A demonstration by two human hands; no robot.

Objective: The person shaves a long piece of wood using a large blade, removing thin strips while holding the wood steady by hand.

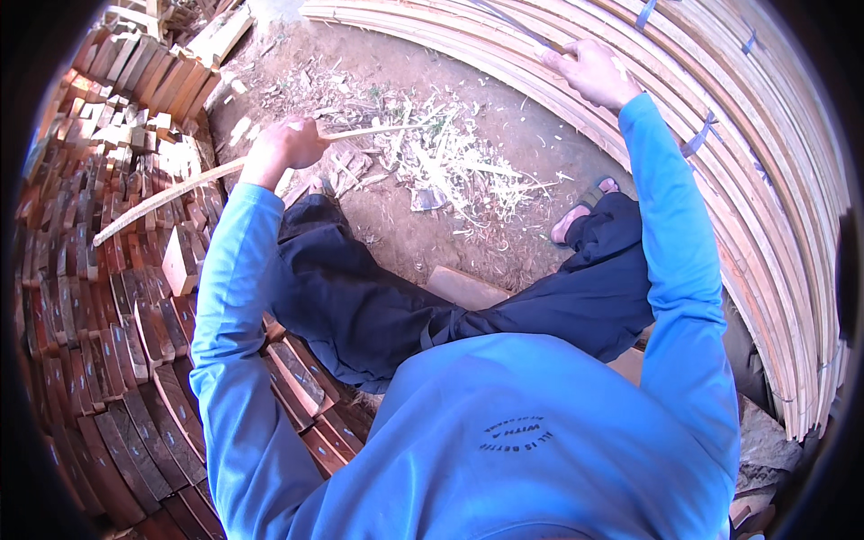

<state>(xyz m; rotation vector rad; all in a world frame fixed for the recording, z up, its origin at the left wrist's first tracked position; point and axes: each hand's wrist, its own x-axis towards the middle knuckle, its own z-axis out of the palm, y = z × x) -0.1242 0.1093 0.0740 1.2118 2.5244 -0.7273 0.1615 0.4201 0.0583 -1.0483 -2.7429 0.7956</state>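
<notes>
Left hand is wrapped tight around a long, thin, pale wooden strip, gripping it near its middle, so one end runs out over the heap of pale wood shavings and splinters on the bare dirt ground and the other slants down over the stack of short reddish-brown wood blocks. Seen from that shavings heap, the strip crosses its near-left edge, held clear of the ground. Right hand is up beyond the heap, on the far right side, fingers curled down onto the big pile of long pale wooden slats; whether it actually grips one slat or just presses on the top, I cannot tell. Both arms are in bright blue sleeves. The person sits with dark-trousered legs spread either side of the heap, and a sandalled foot is planted just right of it.
</notes>
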